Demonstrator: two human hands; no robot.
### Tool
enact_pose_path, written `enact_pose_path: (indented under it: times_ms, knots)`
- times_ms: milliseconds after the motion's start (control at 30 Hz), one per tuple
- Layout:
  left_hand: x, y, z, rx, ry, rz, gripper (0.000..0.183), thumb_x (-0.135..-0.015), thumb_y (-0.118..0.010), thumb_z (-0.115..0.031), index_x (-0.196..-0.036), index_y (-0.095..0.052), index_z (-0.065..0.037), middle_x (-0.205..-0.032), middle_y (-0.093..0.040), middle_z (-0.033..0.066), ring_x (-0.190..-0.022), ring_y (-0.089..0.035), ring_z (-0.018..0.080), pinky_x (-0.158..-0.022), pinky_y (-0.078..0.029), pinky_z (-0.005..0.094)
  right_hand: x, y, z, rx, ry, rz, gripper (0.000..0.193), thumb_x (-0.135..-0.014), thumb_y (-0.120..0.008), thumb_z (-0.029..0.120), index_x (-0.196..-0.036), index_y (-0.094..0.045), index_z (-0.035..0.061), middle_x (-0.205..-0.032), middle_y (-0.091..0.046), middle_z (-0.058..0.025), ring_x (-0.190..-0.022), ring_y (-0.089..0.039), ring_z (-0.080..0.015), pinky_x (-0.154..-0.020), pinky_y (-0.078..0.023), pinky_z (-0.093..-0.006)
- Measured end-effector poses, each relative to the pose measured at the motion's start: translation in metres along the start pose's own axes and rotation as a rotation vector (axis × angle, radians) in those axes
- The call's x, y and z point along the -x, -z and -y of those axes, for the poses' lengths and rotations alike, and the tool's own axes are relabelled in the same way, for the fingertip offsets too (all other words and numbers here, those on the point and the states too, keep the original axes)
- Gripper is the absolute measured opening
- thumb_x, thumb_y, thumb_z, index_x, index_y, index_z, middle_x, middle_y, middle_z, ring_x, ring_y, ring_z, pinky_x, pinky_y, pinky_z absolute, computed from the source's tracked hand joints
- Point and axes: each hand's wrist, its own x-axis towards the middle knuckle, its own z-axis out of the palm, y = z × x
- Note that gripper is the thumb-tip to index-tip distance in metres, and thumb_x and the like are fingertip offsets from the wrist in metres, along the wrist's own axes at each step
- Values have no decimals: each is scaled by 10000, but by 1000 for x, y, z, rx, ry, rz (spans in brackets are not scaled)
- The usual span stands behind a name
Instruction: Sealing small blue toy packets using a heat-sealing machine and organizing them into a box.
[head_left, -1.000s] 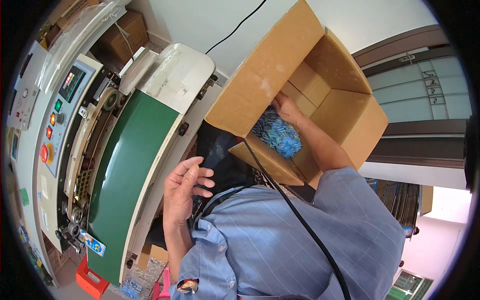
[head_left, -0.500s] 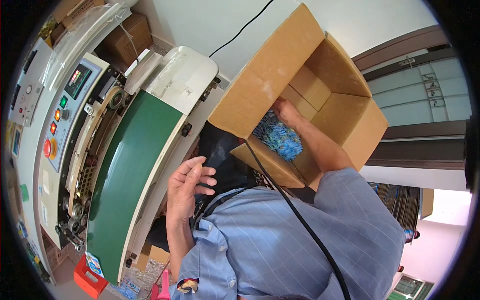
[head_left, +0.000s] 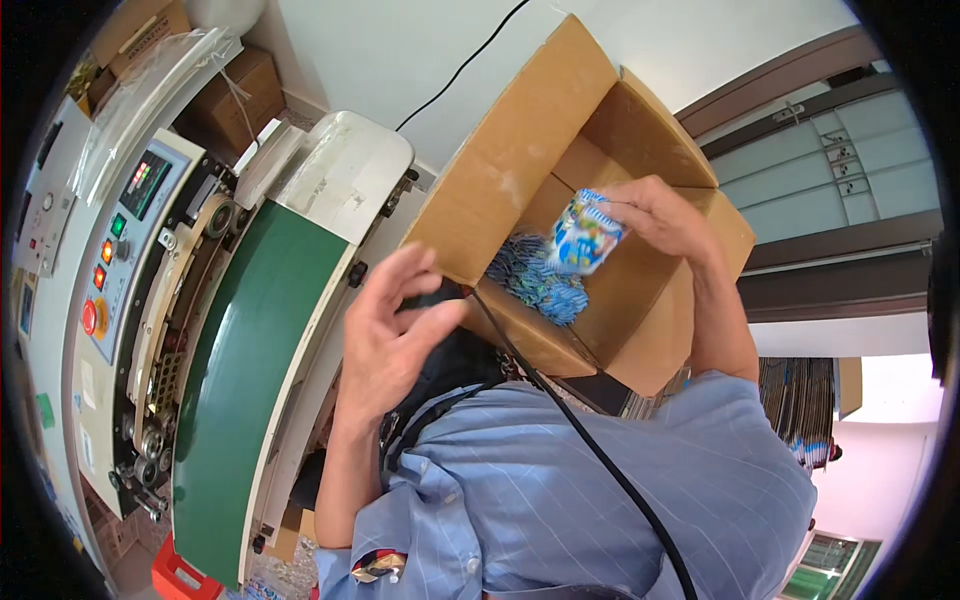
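Observation:
My right hand (head_left: 665,215) holds a small blue-and-white plastic packet (head_left: 583,237) with coloured print, gripping it near one end. It is above the open cardboard box (head_left: 515,150), slightly blurred by motion. Below it in the box, along the left wall, lies a heap of similar blue packets (head_left: 540,283). My left hand (head_left: 385,335) is empty, with thumb and fingers apart. It hovers left of the box's near corner, between the box and the green conveyor belt (head_left: 275,330).
On the left stands a machine with a lit control panel (head_left: 120,230) and a red knob (head_left: 93,317). A white housing (head_left: 345,175) covers the belt's far end. A black cable (head_left: 600,465) crosses in front of my body. A red plastic container (head_left: 178,574) is below the belt's near end.
My right hand has come up from the heap with a packet. My left hand has risen slightly toward the box, its fingers spreading. The view has shifted a little.

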Motion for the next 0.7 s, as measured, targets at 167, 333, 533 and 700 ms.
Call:
enact_pose_path:
  times_ms: [167,333,533,700]
  knots:
    - [-9,-16,-1,-56,28,111,963,-690,-908,-236,-1448,-380,34,-1359,-546,198,-1231,-552,304,-1041,-457,427,-35,-38,87,-20,311,286,279,-977,-590,152,-1176,-664,-29,-937,-714,-103,-759,-643,-127,-671,-532,-281]
    - [10,-6,36,440,156,-197,453,-777,-829,-59,-1181,-626,-20,-1034,-698,70,-884,-651,129,-808,-528,261,-72,-107,100,-206,460,336,229,-977,-599,148,-1073,-681,-43,-915,-711,-92,-789,-659,-167,-711,-521,-316]
    - [58,50,58,275,68,120,1108,-530,-958,-58,-1456,-359,39,-1382,-507,105,-1262,-505,207,-1110,-367,363,-75,-155,88,-37,843,343,233,-963,-580,151,-1071,-672,-34,-944,-686,-182,-833,-668,-332,-758,-539,-384]
    - [60,56,73,95,166,88,929,-609,-927,-49,-1406,-454,13,-1303,-586,84,-1173,-563,176,-1035,-426,314,-78,-192,80,330,862,466,255,-956,-562,175,-1098,-666,-9,-989,-682,-205,-868,-662,-377,-776,-541,-435]
